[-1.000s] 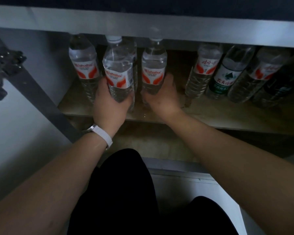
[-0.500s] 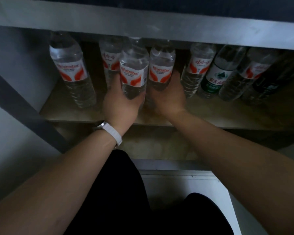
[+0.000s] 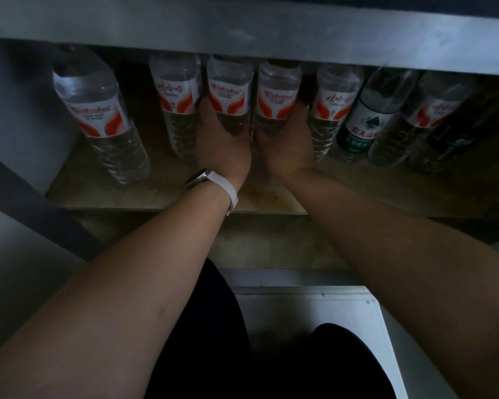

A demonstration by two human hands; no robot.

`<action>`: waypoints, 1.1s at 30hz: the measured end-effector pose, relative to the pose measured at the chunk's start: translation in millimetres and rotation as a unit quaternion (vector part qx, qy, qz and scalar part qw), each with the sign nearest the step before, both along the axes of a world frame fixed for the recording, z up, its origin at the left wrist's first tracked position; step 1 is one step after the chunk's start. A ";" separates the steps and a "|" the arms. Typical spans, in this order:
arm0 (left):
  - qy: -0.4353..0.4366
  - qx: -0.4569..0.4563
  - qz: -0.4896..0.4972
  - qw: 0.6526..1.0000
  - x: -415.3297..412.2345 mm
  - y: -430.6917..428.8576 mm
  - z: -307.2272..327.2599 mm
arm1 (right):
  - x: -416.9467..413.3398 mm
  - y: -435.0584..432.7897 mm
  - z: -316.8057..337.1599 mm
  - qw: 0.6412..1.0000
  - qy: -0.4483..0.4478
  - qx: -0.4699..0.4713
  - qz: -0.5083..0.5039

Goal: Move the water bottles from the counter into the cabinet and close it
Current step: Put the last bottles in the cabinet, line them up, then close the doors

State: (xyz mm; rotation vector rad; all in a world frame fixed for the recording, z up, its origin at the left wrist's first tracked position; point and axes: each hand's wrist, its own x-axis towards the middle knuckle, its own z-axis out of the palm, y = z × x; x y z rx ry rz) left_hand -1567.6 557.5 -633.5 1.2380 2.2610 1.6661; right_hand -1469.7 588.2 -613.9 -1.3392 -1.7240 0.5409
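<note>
Both my arms reach into the dim cabinet over its wooden shelf [image 3: 127, 197]. My left hand [image 3: 222, 151], with a white watch band on the wrist, grips the base of a red-and-white labelled water bottle [image 3: 229, 93]. My right hand [image 3: 285, 151] grips a matching bottle [image 3: 277, 96] right beside it. Both bottles stand upright, side by side, deep on the shelf. Their caps are hidden behind the grey counter edge [image 3: 242, 30].
Several more bottles line the shelf: one alone at the left [image 3: 95, 116], one behind my left hand [image 3: 176, 93], and a row at the right including a green-labelled bottle [image 3: 366, 125]. An open cabinet door [image 3: 18, 182] angles at the left. My dark-trousered knees [image 3: 213, 341] are below.
Both hands have pushed their bottles further back and to the right on the shelf, level with the back row. The view has shifted, so the left bottle now stands apart.
</note>
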 end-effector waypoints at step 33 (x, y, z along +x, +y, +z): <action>0.014 0.011 -0.031 0.999 4.3 -19.9 1.5 | 14.8 -0.7 -7.9 0.993 0.042 0.031 0.105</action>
